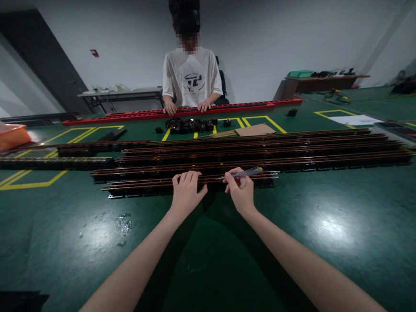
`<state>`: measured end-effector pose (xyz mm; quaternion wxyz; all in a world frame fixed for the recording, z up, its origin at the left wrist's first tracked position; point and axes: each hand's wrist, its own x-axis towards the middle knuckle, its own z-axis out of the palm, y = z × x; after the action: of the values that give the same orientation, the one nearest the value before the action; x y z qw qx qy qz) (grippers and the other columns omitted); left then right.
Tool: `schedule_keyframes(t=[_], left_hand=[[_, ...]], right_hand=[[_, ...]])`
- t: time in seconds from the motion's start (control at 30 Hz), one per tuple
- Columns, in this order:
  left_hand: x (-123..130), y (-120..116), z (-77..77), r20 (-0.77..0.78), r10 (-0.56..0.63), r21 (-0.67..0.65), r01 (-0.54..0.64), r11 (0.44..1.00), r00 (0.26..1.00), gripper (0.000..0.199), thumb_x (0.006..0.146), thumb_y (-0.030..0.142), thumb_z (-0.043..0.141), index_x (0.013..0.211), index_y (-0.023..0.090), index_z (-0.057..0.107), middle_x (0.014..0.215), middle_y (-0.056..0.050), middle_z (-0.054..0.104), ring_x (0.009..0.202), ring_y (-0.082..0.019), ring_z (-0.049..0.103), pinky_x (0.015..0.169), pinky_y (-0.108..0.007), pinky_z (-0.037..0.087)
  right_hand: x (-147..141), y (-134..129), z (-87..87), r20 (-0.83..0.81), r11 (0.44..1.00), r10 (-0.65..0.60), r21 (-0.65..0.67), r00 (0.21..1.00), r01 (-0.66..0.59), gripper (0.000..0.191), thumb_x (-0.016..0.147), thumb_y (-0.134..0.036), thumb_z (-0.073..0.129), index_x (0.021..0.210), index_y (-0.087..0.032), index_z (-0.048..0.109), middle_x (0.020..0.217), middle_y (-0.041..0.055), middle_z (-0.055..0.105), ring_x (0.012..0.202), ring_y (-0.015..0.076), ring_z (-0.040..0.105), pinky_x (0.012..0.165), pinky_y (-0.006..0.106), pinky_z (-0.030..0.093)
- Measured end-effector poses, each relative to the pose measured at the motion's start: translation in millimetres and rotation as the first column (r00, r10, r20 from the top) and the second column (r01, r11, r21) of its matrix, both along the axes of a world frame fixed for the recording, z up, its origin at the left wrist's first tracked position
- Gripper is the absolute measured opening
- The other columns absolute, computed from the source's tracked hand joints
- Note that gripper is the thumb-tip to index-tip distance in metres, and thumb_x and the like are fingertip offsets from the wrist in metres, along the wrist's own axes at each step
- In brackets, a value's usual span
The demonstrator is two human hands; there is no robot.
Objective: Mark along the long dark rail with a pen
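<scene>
My left hand [187, 193] lies over the nearest black rail [142, 187], fingers hooked across its top and thumb on the near side. Thin copper-coloured strips run along this rail. In my right hand [242, 191] is a screwdriver [250, 171] with a see-through purplish handle, held between thumb and fingers. Its shaft points left, low over the same rail, toward my left hand. Whether the tip touches the rail I cannot tell. Just behind lie several longer black rails [320, 160] with similar strips, side by side.
Across the green table [94, 261], a person in a white shirt [192, 75] rests both hands at long red rails [136, 116]. Between us lie a heap of small black parts [191, 124] and brown cardboard [255, 130]. An orange bin [3, 139] stands left; white paper [354, 120] lies right.
</scene>
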<state>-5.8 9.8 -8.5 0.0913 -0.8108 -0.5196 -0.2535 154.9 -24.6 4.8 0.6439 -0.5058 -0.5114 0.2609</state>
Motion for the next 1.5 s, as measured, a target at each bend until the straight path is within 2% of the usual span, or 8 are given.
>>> schedule_keyframes(t=[0.37, 0.7, 1.0, 1.5], left_hand=[[0.8, -0.9, -0.2, 0.007, -0.003, 0.029, 0.003, 1.0, 1.0, 0.029, 0.087, 0.031, 0.052, 0.11, 0.015, 0.058, 0.111, -0.01, 0.066, 0.107, -0.027, 0.056, 0.095, -0.046, 0.032], [0.4, -0.7, 0.0, 0.012, -0.004, -0.002, 0.004, 1.0, 1.0, 0.03, 0.087, 0.031, 0.052, 0.112, 0.016, 0.058, 0.112, -0.011, 0.065, 0.107, -0.028, 0.055, 0.096, -0.046, 0.032], [0.4, -2.8, 3.7, 0.028, 0.001, -0.002, -0.001, 1.0, 1.0, 0.03, 0.086, 0.028, 0.049, 0.113, 0.019, 0.059, 0.112, -0.011, 0.065, 0.108, -0.028, 0.055, 0.096, -0.047, 0.032], [1.0, -2.2, 1.9, 0.02, 0.007, 0.01, -0.007, 1.0, 1.0, 0.032, 0.085, 0.02, 0.047, 0.114, 0.019, 0.06, 0.113, -0.01, 0.066, 0.109, -0.027, 0.055, 0.097, -0.047, 0.032]], right_hand=[[0.3, 0.3, -1.2, -0.061, 0.999, -0.037, -0.014, 0.997, 0.037, 0.017, 0.081, -0.033, 0.057, 0.07, -0.02, 0.055, 0.058, -0.0026, 0.061, 0.041, 0.011, 0.053, 0.042, 0.023, 0.042], [1.0, -0.3, -0.9, -0.102, 0.994, -0.113, -0.021, 0.988, 0.112, 0.015, 0.081, -0.031, 0.056, 0.071, -0.02, 0.054, 0.058, -0.0038, 0.059, 0.042, 0.0115, 0.053, 0.042, 0.024, 0.043], [0.6, -1.2, 1.3, -0.027, 0.999, -0.049, -0.007, 0.998, 0.049, 0.017, 0.081, -0.034, 0.056, 0.07, -0.021, 0.054, 0.058, -0.0021, 0.061, 0.043, 0.0122, 0.053, 0.043, 0.024, 0.043], [0.2, -1.0, 0.7, 0.045, 0.999, -0.034, 0.006, 0.998, 0.034, 0.021, 0.083, -0.036, 0.056, 0.072, -0.019, 0.057, 0.061, 0.0005, 0.065, 0.043, 0.0125, 0.055, 0.045, 0.025, 0.045]])
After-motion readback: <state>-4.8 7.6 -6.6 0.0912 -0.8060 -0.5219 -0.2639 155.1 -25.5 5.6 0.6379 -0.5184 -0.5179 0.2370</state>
